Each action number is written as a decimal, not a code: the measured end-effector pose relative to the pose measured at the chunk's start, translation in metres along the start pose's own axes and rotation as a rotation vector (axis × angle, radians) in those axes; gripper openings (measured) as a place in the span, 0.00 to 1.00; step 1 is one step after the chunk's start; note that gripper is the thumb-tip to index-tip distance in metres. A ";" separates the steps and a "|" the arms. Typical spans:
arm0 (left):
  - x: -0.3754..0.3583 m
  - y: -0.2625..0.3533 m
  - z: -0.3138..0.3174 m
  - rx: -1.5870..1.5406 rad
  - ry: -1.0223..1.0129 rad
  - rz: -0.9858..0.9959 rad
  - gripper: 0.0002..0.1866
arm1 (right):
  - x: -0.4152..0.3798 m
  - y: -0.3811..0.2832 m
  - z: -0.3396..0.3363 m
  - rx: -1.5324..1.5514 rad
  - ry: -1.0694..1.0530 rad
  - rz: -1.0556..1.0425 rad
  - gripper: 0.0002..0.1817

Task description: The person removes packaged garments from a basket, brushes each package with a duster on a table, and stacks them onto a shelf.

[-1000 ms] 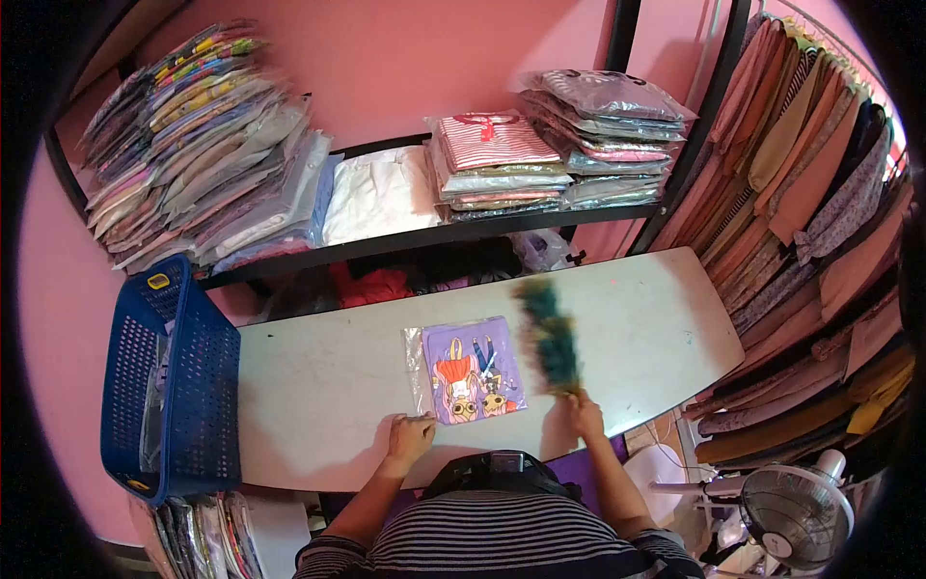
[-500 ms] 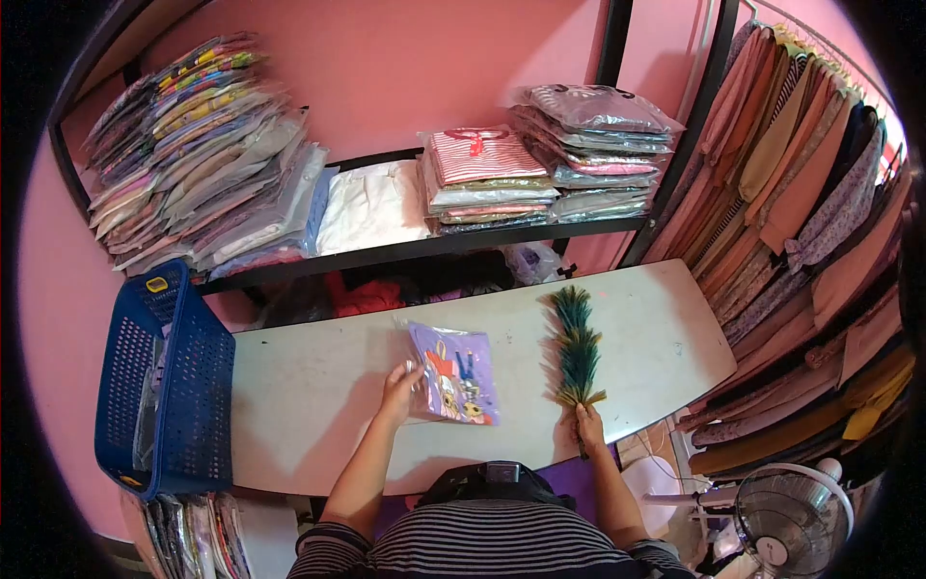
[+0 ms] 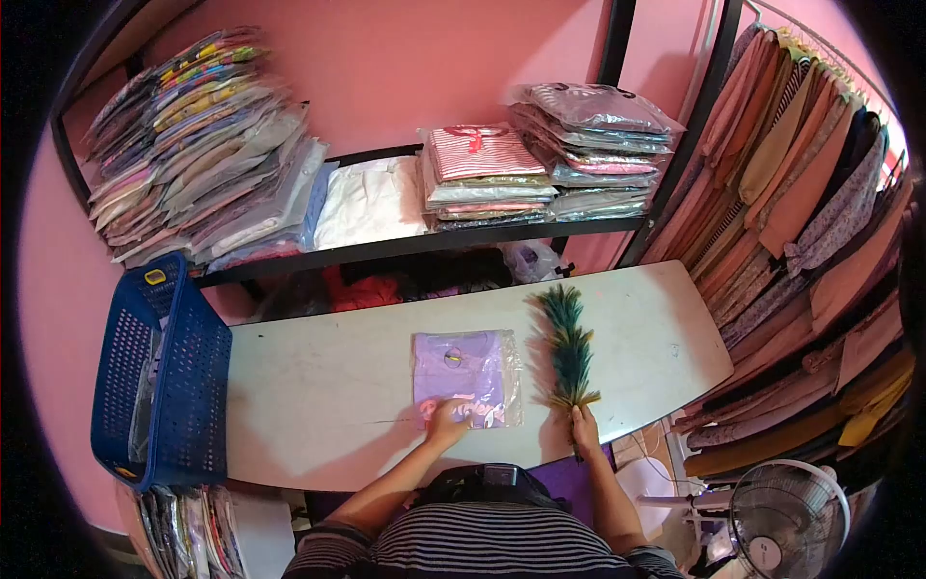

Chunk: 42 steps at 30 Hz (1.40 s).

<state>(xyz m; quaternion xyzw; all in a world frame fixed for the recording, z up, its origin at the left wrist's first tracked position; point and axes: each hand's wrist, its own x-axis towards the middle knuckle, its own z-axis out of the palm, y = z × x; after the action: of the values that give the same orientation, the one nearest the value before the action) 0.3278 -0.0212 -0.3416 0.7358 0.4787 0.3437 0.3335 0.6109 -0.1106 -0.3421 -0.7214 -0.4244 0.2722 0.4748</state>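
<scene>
A folded purple garment in a clear plastic bag [image 3: 461, 372] lies on the white table, its neckline side up and pink print along its lower edge. My left hand [image 3: 447, 425] lies over that lower edge, fingers stretched out across the plastic. To the right, my right hand [image 3: 585, 429] is closed around the handle of a feather duster [image 3: 567, 343] with dark green feathers. The duster points away from me over the table, and most of its handle is hidden in the hand.
A blue perforated basket [image 3: 198, 405] stands at the table's left end. Behind the white table [image 3: 318, 386], a shelf [image 3: 463, 236] bears stacks of bagged clothes [image 3: 212, 164]. Clothes on hangers [image 3: 772, 193] line the right side, above a fan [image 3: 786, 521].
The bagged garment has turned over from its cartoon-print side and now lies flat. My left hand has moved from its left side to its lower edge. The duster stays in my right hand.
</scene>
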 end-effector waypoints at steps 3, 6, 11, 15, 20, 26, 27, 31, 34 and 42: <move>-0.026 -0.019 -0.039 0.178 0.287 -0.343 0.20 | -0.010 0.010 0.017 -0.236 -0.124 0.033 0.16; -0.037 -0.063 -0.036 0.306 0.381 -0.245 0.20 | -0.042 -0.034 0.044 -0.560 -0.349 -0.226 0.14; -0.033 -0.074 -0.040 0.111 0.229 -0.400 0.21 | -0.055 -0.029 0.063 -0.874 -0.597 -0.202 0.16; -0.038 -0.069 -0.048 -0.010 0.097 -0.413 0.20 | -0.053 -0.033 0.048 -0.868 -0.354 0.028 0.17; -0.041 -0.083 -0.042 -0.046 0.064 -0.343 0.19 | -0.076 -0.033 0.053 -0.779 -0.438 -0.024 0.15; -0.032 -0.080 -0.047 -0.131 -0.051 -0.449 0.18 | -0.065 -0.039 0.026 -0.635 -0.177 0.205 0.17; -0.029 -0.071 -0.046 -0.131 -0.035 -0.470 0.16 | -0.058 -0.018 0.021 -0.534 -0.135 0.230 0.19; -0.013 -0.051 -0.042 -0.311 -0.072 -0.601 0.08 | -0.049 0.018 0.002 -0.313 0.006 0.144 0.21; 0.014 -0.042 -0.041 -0.798 0.142 -0.453 0.05 | -0.046 0.021 -0.001 -0.172 -0.027 0.257 0.22; 0.060 0.114 -0.074 -0.570 0.119 -0.061 0.09 | -0.042 0.056 0.004 -0.093 -0.055 0.303 0.23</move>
<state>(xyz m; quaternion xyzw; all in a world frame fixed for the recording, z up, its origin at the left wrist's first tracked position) 0.3391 0.0105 -0.1971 0.5762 0.4035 0.4966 0.5085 0.6071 -0.1566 -0.3955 -0.7908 -0.3356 0.3403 0.3825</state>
